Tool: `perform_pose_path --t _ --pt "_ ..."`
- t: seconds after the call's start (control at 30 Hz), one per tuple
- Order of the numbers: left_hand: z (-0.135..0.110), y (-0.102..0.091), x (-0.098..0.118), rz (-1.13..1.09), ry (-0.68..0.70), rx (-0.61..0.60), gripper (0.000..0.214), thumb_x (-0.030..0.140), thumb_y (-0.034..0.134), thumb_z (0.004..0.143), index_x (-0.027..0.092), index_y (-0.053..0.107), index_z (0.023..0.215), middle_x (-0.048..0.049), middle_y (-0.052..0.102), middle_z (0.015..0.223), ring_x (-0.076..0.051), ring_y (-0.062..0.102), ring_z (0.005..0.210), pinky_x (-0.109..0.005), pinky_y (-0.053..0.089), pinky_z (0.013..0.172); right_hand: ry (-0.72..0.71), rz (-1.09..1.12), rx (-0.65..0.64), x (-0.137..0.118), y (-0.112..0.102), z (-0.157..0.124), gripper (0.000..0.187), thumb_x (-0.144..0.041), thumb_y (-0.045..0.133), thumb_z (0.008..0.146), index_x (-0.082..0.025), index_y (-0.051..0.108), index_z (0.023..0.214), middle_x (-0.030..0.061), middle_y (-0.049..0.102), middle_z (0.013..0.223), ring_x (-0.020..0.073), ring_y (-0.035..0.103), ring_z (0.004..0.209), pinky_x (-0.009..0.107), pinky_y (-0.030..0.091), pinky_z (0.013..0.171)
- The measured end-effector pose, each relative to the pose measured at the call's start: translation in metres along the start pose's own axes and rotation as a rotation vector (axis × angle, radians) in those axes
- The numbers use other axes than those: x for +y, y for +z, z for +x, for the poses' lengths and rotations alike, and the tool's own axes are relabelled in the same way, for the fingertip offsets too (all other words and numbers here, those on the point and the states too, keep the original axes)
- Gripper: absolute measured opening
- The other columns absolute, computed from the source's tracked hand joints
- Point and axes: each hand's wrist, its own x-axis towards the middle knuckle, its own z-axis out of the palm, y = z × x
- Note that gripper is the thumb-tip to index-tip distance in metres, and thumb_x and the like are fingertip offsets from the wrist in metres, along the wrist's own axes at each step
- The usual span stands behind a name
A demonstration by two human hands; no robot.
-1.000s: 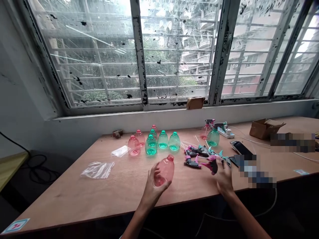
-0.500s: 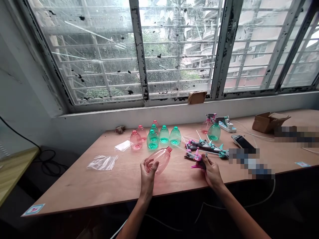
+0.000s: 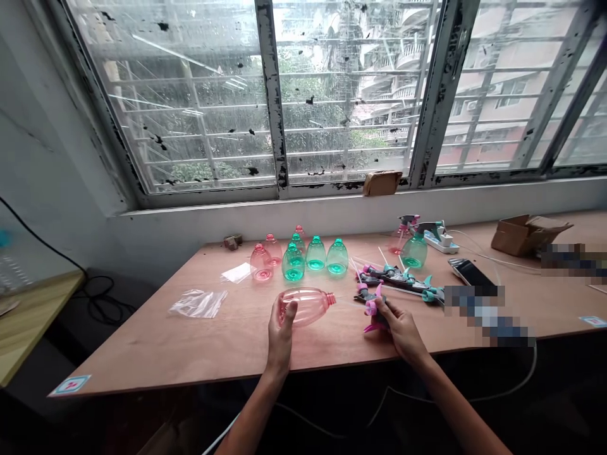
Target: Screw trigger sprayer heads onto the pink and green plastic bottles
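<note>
My left hand (image 3: 281, 335) is wrapped round the base of a clear pink bottle (image 3: 307, 307), which lies on its side in the air with its threaded neck towards the right. In my right hand (image 3: 401, 328) is a pink and black spray head (image 3: 371, 308); its thin tube points left towards the bottle's mouth. Whether the tube's tip has entered the neck I cannot tell. Behind my right hand lie several more spray heads (image 3: 393, 277), black with turquoise and pink parts. Pink bottles (image 3: 261, 263) and green bottles (image 3: 337, 258) without heads stand at the back.
A green spray bottle (image 3: 415, 249) with its head on stands by a pink one. Further right are a phone (image 3: 472, 276), a power strip (image 3: 441, 241) and a cardboard box (image 3: 526, 235). A plastic bag (image 3: 199, 304) and white paper (image 3: 237, 272) lie on the left.
The pink bottle has tipped from slanting upward to nearly level, its neck now facing the spray head. My right hand has turned the spray head slightly, and the view has shifted a little.
</note>
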Motion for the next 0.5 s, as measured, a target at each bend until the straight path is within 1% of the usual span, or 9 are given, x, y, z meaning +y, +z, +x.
perform_pose_path --t 0.1,0.2,0.27,0.3,0.37,0.43,0.5 --pt "0.0 0.001 -0.001 0.035 0.011 -0.089 0.056 0.05 0.065 0.083 0.02 0.053 0.128 -0.0092 0.06 0.123 -0.027 0.054 0.119 -0.035 0.04 0.101 0.065 -0.035 -0.097 -0.004 0.005 -0.003 0.039 -0.054 0.076 0.072 -0.016 0.072 0.084 0.0037 0.072 0.067 0.019 0.066 0.056 0.025 0.051 0.047" --pt "-0.001 0.003 -0.004 0.069 0.014 -0.199 0.068 0.047 0.076 0.074 0.018 0.051 0.13 -0.0115 0.062 0.117 -0.028 0.059 0.11 -0.037 0.046 0.094 0.116 -0.044 -0.182 -0.007 0.009 -0.006 0.046 -0.049 0.082 0.067 -0.018 0.068 0.098 0.0034 0.072 0.068 0.0209 0.067 0.055 0.025 0.051 0.044" --pt "-0.001 0.003 -0.007 0.086 0.022 -0.266 0.074 0.043 0.082 0.067 0.019 0.05 0.13 -0.0123 0.062 0.115 -0.028 0.06 0.107 -0.037 0.049 0.089 0.127 -0.046 -0.228 -0.008 0.011 -0.007 0.052 -0.044 0.086 0.061 -0.02 0.066 0.103 0.0032 0.073 0.078 0.0184 0.067 0.056 0.027 0.055 0.049" --pt "-0.001 0.004 -0.008 0.094 0.029 -0.291 0.076 0.042 0.084 0.065 0.019 0.05 0.13 -0.0125 0.062 0.115 -0.028 0.06 0.107 -0.037 0.05 0.089 0.131 -0.049 -0.25 -0.008 0.011 -0.007 0.053 -0.043 0.086 0.061 -0.02 0.066 0.104 0.0027 0.073 0.083 0.0166 0.066 0.057 0.029 0.057 0.053" --pt "-0.002 0.005 -0.011 0.115 0.044 -0.328 0.078 0.04 0.085 0.064 0.02 0.049 0.13 -0.0126 0.061 0.115 -0.028 0.059 0.109 -0.038 0.05 0.09 0.143 -0.064 -0.291 -0.009 0.011 -0.008 0.05 -0.044 0.084 0.065 -0.021 0.067 0.105 0.0013 0.071 0.085 0.0151 0.064 0.058 0.032 0.06 0.058" --pt "-0.004 0.006 -0.011 0.149 0.057 -0.358 0.076 0.039 0.084 0.066 0.02 0.048 0.131 -0.0129 0.062 0.115 -0.029 0.06 0.109 -0.041 0.05 0.092 0.163 -0.085 -0.318 -0.011 0.011 -0.01 0.047 -0.043 0.083 0.066 -0.022 0.067 0.104 -0.0001 0.07 0.081 0.0172 0.066 0.062 0.036 0.062 0.062" --pt "-0.006 0.008 -0.007 0.189 0.081 -0.37 0.073 0.039 0.082 0.07 0.02 0.048 0.131 -0.0143 0.06 0.121 -0.031 0.057 0.116 -0.046 0.047 0.097 0.182 -0.094 -0.326 -0.013 0.011 -0.012 0.044 -0.041 0.085 0.064 -0.021 0.068 0.099 -0.0005 0.069 0.08 0.0199 0.068 0.064 0.039 0.063 0.063"
